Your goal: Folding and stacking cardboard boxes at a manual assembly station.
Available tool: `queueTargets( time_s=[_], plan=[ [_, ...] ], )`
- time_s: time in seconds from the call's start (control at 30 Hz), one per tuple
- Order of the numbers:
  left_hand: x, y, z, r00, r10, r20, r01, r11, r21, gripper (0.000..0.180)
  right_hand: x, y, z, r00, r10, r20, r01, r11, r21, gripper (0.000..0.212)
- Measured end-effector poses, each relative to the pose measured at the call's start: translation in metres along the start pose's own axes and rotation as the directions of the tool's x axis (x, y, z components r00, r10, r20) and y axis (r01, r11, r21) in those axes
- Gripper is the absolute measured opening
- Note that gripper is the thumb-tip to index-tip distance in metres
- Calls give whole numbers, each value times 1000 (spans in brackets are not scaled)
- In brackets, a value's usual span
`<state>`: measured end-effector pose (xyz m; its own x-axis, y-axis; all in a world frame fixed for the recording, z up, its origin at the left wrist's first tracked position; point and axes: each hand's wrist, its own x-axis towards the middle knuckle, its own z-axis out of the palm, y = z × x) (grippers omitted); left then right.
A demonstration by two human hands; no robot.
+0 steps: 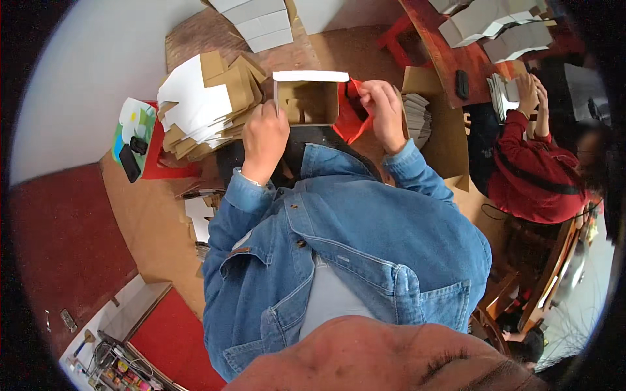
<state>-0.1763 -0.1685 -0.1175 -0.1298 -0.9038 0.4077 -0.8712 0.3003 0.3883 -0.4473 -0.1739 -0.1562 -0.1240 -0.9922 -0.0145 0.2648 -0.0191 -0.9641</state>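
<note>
In front of my body is an open cardboard box (317, 121), brown inside with a white upper edge. My left hand (266, 139) is closed on the box's left wall. My right hand (385, 116) is at the right of the box, fingers curled together. Just left of those fingers is a red angular thing (353, 126), partly hidden behind the box; its kind is unclear. Whether my right fingers pinch anything is hard to make out. Close to my left hand lies a pile of flat white-and-brown carton blanks (202, 104).
White boxes (264, 26) stand on a wooden table at the back. A large open carton (450, 146) holding stacked white pieces is at my right. Beyond it, a person in a red top (538, 176) handles white pieces by a red table (437, 39). A red stool (160, 159) stands left.
</note>
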Motion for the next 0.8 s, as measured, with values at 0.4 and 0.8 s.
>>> queueTargets(
  time_s=[0.4, 0.8],
  plan=[
    [23, -21, 61, 996, -45, 71, 33, 987, 160, 7, 77, 50, 104, 653, 187, 734, 731, 96, -675, 25],
    [13, -32, 63, 991, -119, 63, 115, 991, 63, 6, 38, -16, 116, 634, 61, 771, 768, 66, -637, 30]
  ],
)
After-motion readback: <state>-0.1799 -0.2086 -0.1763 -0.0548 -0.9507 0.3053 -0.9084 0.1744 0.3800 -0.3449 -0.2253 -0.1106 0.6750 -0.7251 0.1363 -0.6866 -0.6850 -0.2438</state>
